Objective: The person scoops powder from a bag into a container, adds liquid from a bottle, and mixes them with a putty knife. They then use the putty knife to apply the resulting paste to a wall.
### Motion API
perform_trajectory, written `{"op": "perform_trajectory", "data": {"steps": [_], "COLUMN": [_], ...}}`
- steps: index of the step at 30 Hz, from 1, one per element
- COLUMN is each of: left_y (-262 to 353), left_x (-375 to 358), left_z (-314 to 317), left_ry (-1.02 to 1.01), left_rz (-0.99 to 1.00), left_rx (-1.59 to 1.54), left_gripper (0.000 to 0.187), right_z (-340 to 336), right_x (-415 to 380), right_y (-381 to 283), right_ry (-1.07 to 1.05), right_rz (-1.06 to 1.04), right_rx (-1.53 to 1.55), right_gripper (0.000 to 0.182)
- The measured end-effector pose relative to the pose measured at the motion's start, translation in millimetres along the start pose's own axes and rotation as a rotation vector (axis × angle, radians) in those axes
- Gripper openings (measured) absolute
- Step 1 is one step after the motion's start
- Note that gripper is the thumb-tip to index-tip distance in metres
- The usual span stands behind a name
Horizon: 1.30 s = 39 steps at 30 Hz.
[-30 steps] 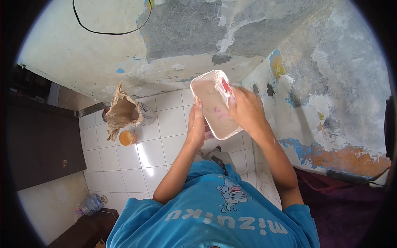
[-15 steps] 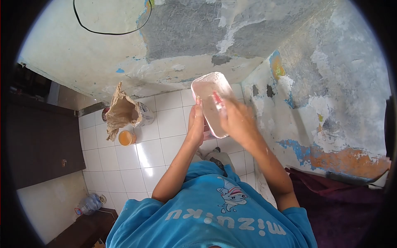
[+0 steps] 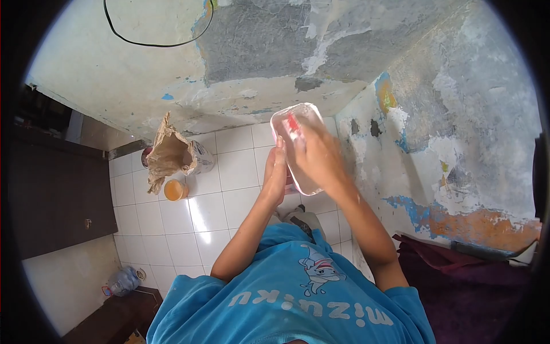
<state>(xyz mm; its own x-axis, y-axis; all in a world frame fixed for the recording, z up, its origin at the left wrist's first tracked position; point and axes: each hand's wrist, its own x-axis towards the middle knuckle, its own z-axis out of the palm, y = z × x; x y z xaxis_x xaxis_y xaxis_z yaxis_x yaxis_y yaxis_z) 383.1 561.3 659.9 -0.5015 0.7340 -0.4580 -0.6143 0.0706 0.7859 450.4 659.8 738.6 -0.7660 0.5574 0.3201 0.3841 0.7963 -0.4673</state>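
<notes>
Peeling grey-and-white walls (image 3: 258, 51) are meeting a white tiled floor (image 3: 235, 170). Above it, the left hand (image 3: 276, 176) is clasping a whitish rectangular tray (image 3: 303, 181); the right hand (image 3: 321, 157) is gripping a blurred red-and-white tool (image 3: 293, 125) inside it.

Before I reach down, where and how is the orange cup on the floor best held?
I'd grip the cup around its round side wall, coming in from the body's side. It looks upright, so opposed fingers and thumb should suit it; the crumpled paper bag crowds its far side, while floor tiles show on the near side.
</notes>
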Motion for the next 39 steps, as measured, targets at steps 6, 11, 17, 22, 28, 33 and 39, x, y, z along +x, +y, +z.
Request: {"op": "perform_trajectory", "data": {"steps": [6, 11, 17, 22, 28, 33, 39], "left_y": [12.3, 3.3, 19.4, 20.5, 21.0, 27.6, -1.5], "left_x": [5.7, 4.2, -0.4, -2.7, 0.4, -11.3, 8.1], "left_z": [-6.0, -1.0, -1.6, 1.1, -2.1, 11.6, 2.4], "left_ry": [-0.004, 0.032, -0.012, 0.026, 0.007, 0.024, 0.105], "left_rz": [0.026, 0.029, 0.020, -0.001, 0.008, 0.069, 0.100], "left_rx": [-0.025, -0.004, -0.028, -0.034, -0.036, -0.044, -0.030], "left_gripper": [0.081, 0.081, 0.081, 0.080, 0.079, 0.077, 0.073], "right_z": [-21.0, -9.0, -16.6, -19.6, -21.2, -43.6, -18.8], "right_x": [-7.6, 10.3, -6.5, 12.7, 2.8, 24.6, -24.9], "right_y": [6.0, 1.3, -7.3, 4.0, 6.2, 11.3, 0.1], "right_ry": [-0.131, -0.050, -0.197, -0.100, -0.122, -0.132, -0.116], "right_rz": [0.093, -0.001, 0.053, 0.110, 0.012, -0.022, 0.000], "right_rx": [-0.011, -0.033, -0.079, -0.004, -0.051, -0.213, -0.121], "right_gripper": [0.036, 0.028, 0.034, 0.036, 0.030, 0.022, 0.023]}}
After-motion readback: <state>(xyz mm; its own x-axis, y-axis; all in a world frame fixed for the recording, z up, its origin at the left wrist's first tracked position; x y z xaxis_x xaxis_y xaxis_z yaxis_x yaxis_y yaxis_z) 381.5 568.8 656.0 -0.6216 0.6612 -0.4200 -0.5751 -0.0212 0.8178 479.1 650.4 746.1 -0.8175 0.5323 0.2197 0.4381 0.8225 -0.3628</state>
